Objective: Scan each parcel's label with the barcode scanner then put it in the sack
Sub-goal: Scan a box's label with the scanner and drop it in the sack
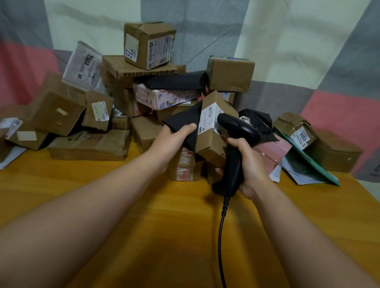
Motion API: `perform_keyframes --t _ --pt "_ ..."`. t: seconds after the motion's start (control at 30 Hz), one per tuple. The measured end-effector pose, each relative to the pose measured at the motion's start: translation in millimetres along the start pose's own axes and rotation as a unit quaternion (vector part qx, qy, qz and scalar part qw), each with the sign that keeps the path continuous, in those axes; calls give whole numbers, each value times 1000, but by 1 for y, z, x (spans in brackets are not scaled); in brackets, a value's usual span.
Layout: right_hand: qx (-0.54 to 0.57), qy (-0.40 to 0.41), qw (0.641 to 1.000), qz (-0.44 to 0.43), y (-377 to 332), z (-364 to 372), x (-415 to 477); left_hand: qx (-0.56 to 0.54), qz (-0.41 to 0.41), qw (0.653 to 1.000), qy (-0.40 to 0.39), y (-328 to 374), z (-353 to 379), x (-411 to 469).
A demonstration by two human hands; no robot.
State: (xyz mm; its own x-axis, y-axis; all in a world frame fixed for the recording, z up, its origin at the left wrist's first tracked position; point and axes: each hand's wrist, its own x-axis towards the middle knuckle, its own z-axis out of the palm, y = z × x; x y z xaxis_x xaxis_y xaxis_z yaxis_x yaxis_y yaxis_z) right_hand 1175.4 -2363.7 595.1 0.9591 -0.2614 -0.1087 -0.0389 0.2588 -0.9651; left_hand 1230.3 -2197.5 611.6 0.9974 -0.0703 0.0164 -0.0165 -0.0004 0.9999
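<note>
My left hand (175, 139) grips a black soft parcel (183, 121) by its lower edge, thumb on top, in front of the pile. Right beside it stands a tilted brown box (210, 144) with a white label (208, 119) facing me; whether my left hand also holds this box I cannot tell. My right hand (247, 166) grips the handle of the black barcode scanner (236, 130). The scanner's head sits close against the box's label. Its cable (221, 239) hangs down across the table.
A heap of parcels (106, 113) covers the back of the orange table (127, 208): brown boxes, a patterned pink box (161, 96), a white mailer (83, 67), black bags, a green envelope (312, 162). A box marked 5003 (297, 131) lies right. A striped cloth hangs behind.
</note>
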Motion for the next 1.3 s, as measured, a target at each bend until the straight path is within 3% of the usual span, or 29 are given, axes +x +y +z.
perform_keyframes --t 0.23,0.4,0.53,0.63,0.9,1.03,1.13,1.2,1.3 --pt "18 -71 997 16 17 33 -48 81 28 996 -10 -7 -54 -52" --pt "58 -158 985 43 27 73 -72 129 36 988 83 4 -94 -74" --pt "72 -123 989 30 31 88 -76 261 78 949 157 11 -108 -84" --pt "72 -91 993 18 29 85 -76 385 89 910 123 12 -113 -88" --pt "88 -45 994 -35 25 66 -101 238 57 969 -20 11 -87 -101" --pt "38 -35 998 -29 29 60 -123 189 165 968 -3 13 -76 -107" --pt "12 -26 998 -61 36 47 -143 344 246 906 21 11 -84 -116" --pt "23 -20 996 -79 44 35 -159 445 292 847 -6 -2 -96 -128" --pt "11 3 998 -66 59 23 -177 533 310 785 -57 -33 -117 -145"
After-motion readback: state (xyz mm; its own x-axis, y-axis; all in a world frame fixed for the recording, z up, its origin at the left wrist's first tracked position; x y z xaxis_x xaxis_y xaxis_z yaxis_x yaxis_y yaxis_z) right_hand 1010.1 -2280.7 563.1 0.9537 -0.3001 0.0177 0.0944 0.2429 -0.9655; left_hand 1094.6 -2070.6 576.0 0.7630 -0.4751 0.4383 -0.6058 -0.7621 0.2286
